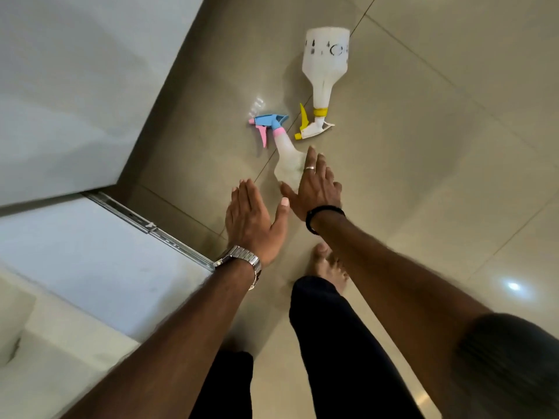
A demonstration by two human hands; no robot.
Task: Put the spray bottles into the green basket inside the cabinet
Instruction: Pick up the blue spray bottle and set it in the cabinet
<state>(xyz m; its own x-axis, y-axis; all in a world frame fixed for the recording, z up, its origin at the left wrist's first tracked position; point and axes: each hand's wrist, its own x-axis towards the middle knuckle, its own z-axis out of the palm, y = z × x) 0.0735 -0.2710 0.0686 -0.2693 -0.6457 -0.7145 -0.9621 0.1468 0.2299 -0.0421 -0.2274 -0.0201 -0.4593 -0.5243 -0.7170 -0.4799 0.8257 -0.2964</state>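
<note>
Two spray bottles lie on the beige tiled floor. The smaller one (pixel 286 163) has a blue and pink trigger head pointing left; the bigger white bottle (pixel 325 65) has a yellow trigger and collar and lies farther away. My right hand (pixel 314 189) is open, fingers spread, reaching over the lower end of the small bottle and hiding part of it. My left hand (pixel 252 220), with a metal watch on the wrist, is open and flat just left of it, holding nothing. The green basket is not in view.
A white cabinet front (pixel 75 95) fills the upper left. Below it a pulled-out white drawer (pixel 90 261) with a metal slide rail (pixel 151 228) juts toward my legs. My bare foot (pixel 328 267) stands on the floor under my arms.
</note>
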